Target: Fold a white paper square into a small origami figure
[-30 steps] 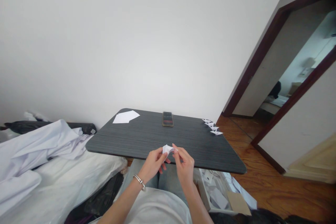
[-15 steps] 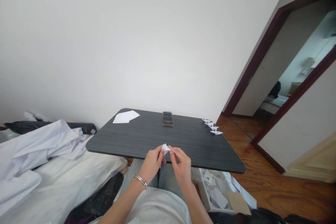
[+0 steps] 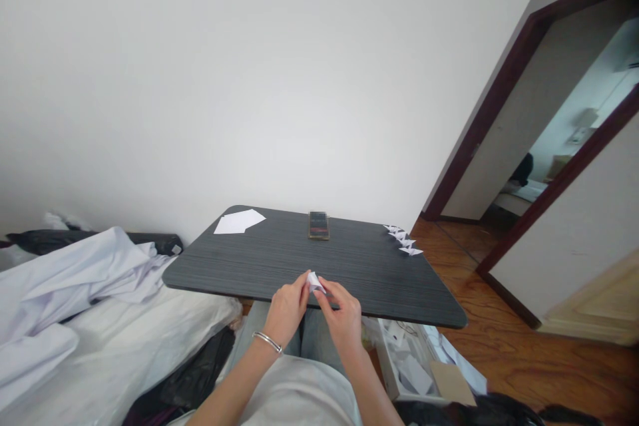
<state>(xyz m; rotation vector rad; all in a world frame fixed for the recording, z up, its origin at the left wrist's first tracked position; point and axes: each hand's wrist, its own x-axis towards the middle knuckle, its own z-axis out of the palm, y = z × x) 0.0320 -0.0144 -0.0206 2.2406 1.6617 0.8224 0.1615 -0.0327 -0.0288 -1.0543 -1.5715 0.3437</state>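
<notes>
Paper piece (image 3: 314,282), near edge of table (image 3: 279,256): pinched by left hand (image 3: 285,306) and right hand (image 3: 344,309), fingertips closer than earlier, apparently tightening folds.

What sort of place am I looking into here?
Probably a room in a home: there's white cloth heaped on the left, and on the right a wooden floor and a door frame.

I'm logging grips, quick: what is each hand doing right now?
Left hand: closed, pinching the folded paper at its left side.
Right hand: closed, thumb and finger on the same paper's right side.
</notes>
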